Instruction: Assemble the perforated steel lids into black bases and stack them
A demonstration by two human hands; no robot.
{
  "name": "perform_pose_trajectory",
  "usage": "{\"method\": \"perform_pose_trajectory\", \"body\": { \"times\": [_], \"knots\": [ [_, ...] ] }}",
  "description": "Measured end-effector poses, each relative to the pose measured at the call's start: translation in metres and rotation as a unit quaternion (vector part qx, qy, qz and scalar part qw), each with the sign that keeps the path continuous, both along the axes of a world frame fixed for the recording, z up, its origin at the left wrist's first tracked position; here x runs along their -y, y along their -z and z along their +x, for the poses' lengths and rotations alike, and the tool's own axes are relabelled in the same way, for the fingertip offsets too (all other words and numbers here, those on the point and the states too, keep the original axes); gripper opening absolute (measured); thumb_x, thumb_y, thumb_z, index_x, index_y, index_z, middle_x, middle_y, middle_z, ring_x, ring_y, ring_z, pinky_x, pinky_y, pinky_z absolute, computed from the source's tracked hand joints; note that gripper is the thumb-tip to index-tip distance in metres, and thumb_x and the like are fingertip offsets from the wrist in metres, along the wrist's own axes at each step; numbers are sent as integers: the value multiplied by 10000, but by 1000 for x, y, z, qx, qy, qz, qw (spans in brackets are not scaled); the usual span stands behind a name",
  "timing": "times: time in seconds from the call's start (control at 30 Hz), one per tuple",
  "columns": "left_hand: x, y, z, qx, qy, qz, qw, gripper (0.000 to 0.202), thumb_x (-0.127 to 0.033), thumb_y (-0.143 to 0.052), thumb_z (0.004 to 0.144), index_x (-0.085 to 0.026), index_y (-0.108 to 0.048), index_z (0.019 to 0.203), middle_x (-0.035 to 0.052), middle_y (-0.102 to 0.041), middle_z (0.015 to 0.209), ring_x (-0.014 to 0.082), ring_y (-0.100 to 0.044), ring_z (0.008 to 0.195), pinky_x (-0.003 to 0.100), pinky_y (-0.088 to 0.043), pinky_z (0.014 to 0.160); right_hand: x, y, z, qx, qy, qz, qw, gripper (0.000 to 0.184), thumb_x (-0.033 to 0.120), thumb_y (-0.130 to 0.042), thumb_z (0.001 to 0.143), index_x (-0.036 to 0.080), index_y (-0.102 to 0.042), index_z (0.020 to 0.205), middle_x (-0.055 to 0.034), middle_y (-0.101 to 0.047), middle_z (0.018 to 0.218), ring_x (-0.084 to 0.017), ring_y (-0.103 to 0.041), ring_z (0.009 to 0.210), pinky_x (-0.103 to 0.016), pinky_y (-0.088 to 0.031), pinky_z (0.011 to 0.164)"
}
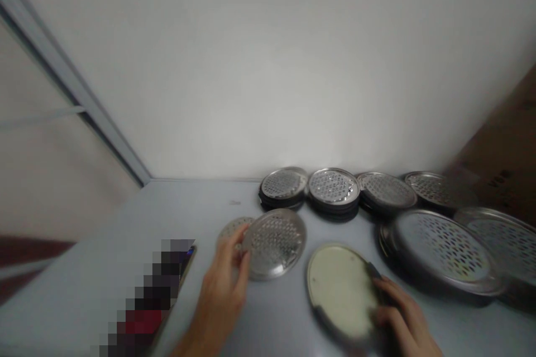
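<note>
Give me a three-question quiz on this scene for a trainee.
1. What does the left hand hold?
2. True or false: the right hand holds a perforated disc.
3. How many stacks stand in the back row?

Key:
1. A perforated metal disc.
2. False: it holds a pale solid disc.
3. Four.

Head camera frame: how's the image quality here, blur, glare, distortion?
Head view: focus is soft throughout, the right hand looks smeared; glare brightens the held perforated disc; the wall looks washed out; wide-angle stretching shows near the edges; a pixelated patch obscures the lower left.
</note>
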State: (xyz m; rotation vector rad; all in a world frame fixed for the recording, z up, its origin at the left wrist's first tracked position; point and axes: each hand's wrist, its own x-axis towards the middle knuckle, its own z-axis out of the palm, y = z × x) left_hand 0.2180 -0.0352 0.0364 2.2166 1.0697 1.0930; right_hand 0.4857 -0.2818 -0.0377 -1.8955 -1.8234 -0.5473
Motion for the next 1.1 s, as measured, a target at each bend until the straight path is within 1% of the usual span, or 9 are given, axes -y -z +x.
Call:
{"method": "perform_pose_trajectory", "body": {
  "times": [0.13, 0.3, 0.43, 0.57, 0.67, 0.77, 0.83, 0.93, 1.1],
  "knots": [
    [6, -7, 8, -35, 28, 179, 983, 380, -167, -477, 1004, -210, -497, 1380, 98, -673, 1225, 214, -691, 1056, 363, -581, 934, -5, -20, -15, -60, 8, 9, 998, 442, 529, -779, 759, 224, -549, 979, -172, -516, 1375, -355, -582, 1235, -436, -591, 896],
    [11, -17, 9, -105, 78, 361, 923, 417, -33, -502, 977, -186, -540, 1364, 83, -709, 1074, 197, -687, 964, 334, -549, 901, -6, -29, -26, -115, 18, 1, 993, 445, 523, -789, 759, 222, -549, 981, -171, -511, 1382, -375, -542, 1283, -473, -573, 930],
    [13, -23, 11, -127, 102, 395, 904, 321, -35, -506, 979, -155, -613, 1257, 77, -722, 966, 191, -690, 857, 325, -543, 827, -5, -34, -28, -132, 22, -15, 991, 433, 516, -777, 784, 226, -541, 1001, -170, -498, 1391, -378, -499, 1325, -504, -558, 963],
    [10, -31, 13, -108, 64, 391, 912, 304, -69, -557, 963, -171, -631, 1240, 63, -731, 937, 186, -698, 812, 311, -553, 798, -5, -37, -29, -140, 25, -22, 990, 448, 522, -783, 780, 229, -535, 1011, -170, -492, 1389, -377, -498, 1320, -513, -560, 965],
    [8, -40, 7, -47, 9, 314, 948, 289, -147, -586, 954, -209, -636, 1231, 51, -742, 991, 181, -719, 826, 313, -574, 839, -4, -37, -31, -139, 25, -21, 990, 453, 529, -780, 785, 232, -534, 1023, -168, -490, 1389, -376, -500, 1314, -520, -564, 956],
    [8, -43, -8, 7, -50, 101, 994, 355, -343, -644, 908, -231, -623, 1244, 32, -743, 980, 172, -734, 726, 281, -613, 726, -2, -37, -34, -150, 45, -27, 987, 442, 534, -774, 792, 237, -542, 1022, -157, -493, 1392, -379, -491, 1322, -542, -549, 974],
    [10, -36, -20, 20, -34, -66, 997, 494, -471, -697, 824, -224, -617, 1244, 33, -744, 957, 172, -725, 631, 265, -617, 608, -1, -38, -36, -168, 68, -28, 983, 431, 536, -773, 793, 238, -550, 1011, -149, -497, 1393, -382, -478, 1334, -556, -528, 1000],
    [20, -17, -38, 24, 25, -247, 968, 607, -555, -739, 743, -209, -617, 1228, 53, -754, 953, 193, -732, 611, 265, -617, 569, -1, -41, -39, -199, 89, -30, 976, 425, 542, -765, 799, 235, -554, 1003, -148, -493, 1404, -380, -463, 1351, -563, -500, 1036],
    [26, 7, -56, -30, 58, -277, 959, 466, -549, -658, 841, -234, -646, 1184, 58, -782, 996, 219, -762, 686, 284, -642, 610, -1, -43, -38, -232, 103, -37, 966, 429, 531, -756, 807, 225, -567, 1040, -156, -494, 1405, -360, -491, 1342, -535, -510, 1038]
  ]
}}
